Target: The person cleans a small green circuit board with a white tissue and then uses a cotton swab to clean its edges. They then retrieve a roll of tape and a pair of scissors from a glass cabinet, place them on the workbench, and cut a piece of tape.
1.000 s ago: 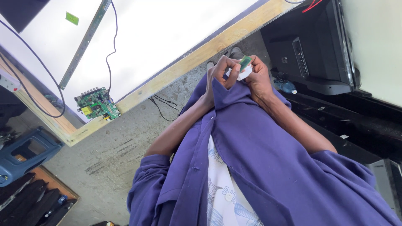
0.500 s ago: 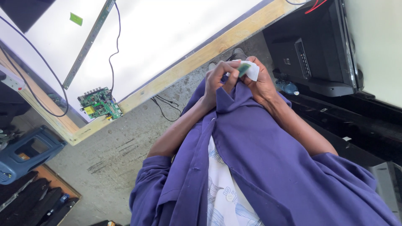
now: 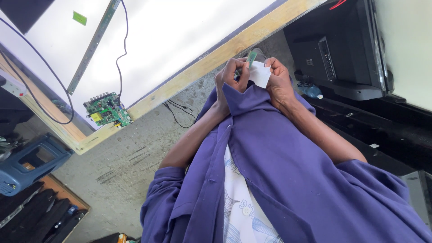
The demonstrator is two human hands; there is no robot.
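Both hands are raised together over the chest, just above the collar fold of a purple shirt (image 3: 279, 162). The left hand (image 3: 231, 78) curls its fingers inward, thumb and fingertips pinched on the lower end of a small green strip (image 3: 251, 57), which stands up between the two hands. The right hand (image 3: 280, 83) is closed likewise, its fingers holding a small white piece (image 3: 260, 74) (paper or tape, I cannot tell which) that sits just below and touching the green strip. So the strip and the white piece lie in the narrow gap between the hands, held by both, fingertips nearly meeting.

The left hand also presses against the bunched purple cloth beneath it. Under the open shirt shows a white patterned garment (image 3: 240, 198) with a button.

Further out, beyond the hands, runs the wooden edge of a workbench (image 3: 189, 78) carrying a large bright white panel (image 3: 180, 31). A green circuit board (image 3: 107, 109) lies at the bench's corner, with black wires (image 3: 119, 58) leading across the panel, and a long thin metal strip (image 3: 92, 45) lies on it. To the right of the hands stands a black television back (image 3: 333, 49). Lower left, on the grey concrete floor (image 3: 117, 166), sits a blue plastic case (image 3: 29, 162).
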